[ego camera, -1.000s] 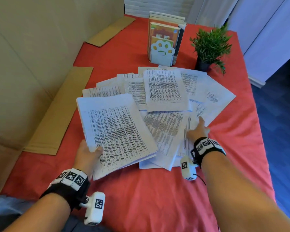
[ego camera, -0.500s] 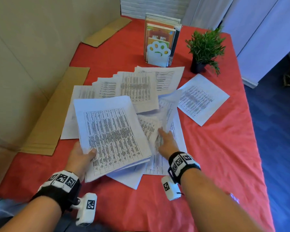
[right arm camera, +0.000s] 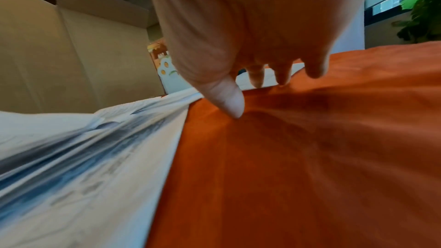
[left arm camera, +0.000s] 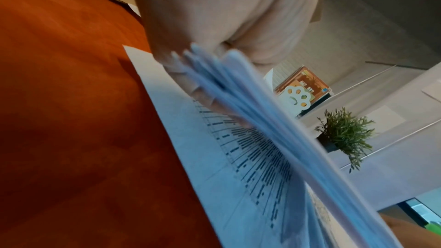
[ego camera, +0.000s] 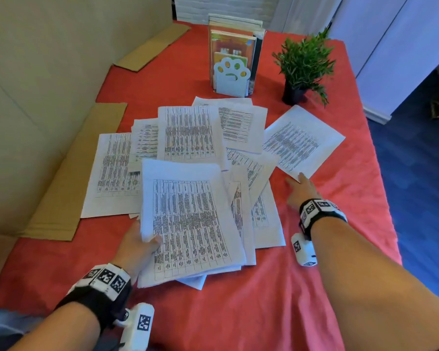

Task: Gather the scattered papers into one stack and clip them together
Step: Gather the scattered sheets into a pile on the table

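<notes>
Several printed sheets (ego camera: 190,138) lie scattered and overlapping on the red tablecloth (ego camera: 238,312). My left hand (ego camera: 137,247) grips a gathered stack of papers (ego camera: 188,219) at its left edge, thumb on top and fingers underneath; the left wrist view shows the stack's fanned edges (left arm camera: 262,120). My right hand (ego camera: 299,186) reaches out with straight fingers, and its fingertips touch the near corner of a lone sheet (ego camera: 302,145) at the right. In the right wrist view the fingers (right arm camera: 256,76) hold nothing and point at that sheet's edge (right arm camera: 269,74). No clip is in view.
A paw-shaped bookend with books (ego camera: 232,77) and a small potted plant (ego camera: 304,64) stand at the back. Cardboard walls and flaps (ego camera: 69,178) line the left side. The table's right edge (ego camera: 380,173) drops to a blue floor.
My right hand has left the middle pile and moved right and forward to the lone sheet. The left hand keeps its hold on the stack.
</notes>
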### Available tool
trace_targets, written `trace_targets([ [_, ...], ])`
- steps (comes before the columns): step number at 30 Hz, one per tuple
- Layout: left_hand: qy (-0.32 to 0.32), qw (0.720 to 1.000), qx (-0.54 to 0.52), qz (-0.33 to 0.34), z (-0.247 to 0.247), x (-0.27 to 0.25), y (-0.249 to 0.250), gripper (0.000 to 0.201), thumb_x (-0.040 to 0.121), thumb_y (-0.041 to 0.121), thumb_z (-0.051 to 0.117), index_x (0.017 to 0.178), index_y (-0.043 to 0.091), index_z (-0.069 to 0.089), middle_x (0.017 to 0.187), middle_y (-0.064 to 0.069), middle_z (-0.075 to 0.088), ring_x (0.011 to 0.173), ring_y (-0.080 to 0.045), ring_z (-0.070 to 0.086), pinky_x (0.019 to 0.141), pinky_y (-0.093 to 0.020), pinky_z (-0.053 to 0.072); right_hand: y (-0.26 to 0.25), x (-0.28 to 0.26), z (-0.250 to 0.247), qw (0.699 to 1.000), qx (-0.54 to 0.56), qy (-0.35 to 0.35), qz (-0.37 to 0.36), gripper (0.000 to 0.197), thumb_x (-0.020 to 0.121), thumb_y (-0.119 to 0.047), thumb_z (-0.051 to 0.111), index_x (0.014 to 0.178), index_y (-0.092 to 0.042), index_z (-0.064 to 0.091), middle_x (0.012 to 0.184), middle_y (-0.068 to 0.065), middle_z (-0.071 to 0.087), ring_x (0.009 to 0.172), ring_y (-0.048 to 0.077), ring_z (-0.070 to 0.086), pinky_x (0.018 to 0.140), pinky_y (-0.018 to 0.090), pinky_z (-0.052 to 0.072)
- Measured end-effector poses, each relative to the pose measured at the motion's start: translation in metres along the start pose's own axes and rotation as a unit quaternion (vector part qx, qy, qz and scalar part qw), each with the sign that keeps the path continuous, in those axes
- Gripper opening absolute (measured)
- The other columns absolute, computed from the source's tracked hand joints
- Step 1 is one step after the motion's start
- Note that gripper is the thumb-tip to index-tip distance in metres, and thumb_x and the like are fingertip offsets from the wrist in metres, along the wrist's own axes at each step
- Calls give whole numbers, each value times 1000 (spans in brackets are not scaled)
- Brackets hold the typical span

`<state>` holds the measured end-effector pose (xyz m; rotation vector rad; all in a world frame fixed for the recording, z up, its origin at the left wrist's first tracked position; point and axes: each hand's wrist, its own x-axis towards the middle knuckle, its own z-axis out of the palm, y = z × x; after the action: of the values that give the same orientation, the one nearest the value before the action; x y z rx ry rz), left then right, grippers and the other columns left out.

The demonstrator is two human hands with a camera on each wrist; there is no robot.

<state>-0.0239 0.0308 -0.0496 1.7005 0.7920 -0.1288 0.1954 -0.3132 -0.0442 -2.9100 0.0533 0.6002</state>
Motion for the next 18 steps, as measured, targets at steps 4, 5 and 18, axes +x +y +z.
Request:
trace_targets([
  [4,-25,996,80,-19,-4,-1,-9,37,85,13,65,116,24,49,113,-1,64,106,-24,61,98,-48,47,-6,4,0,997,58,38,39,59,79,-6,46,137,-15,39,152,-2,25,132,33,30,107,47,35],
  [5,-20,996,88,-30,-6,1,-13,35,85,15,65,115,22,49,111,-2,65,104,-25,61,96,-49,48,-8,3,-1,994,91,50,44,58,78,-4,47,135,-12,39,151,-1,25,129,34,35,106,47,37],
  [18,127,985,-110,-31,-43,16,-17,28,88,6,61,113,17,59,110,-11,69,99,-33,67,88,-55,52,-105,-123,66,913,254,60,-313,51,75,6,45,124,-5,54,125,5,50,107,28,58,98,40,46],
])
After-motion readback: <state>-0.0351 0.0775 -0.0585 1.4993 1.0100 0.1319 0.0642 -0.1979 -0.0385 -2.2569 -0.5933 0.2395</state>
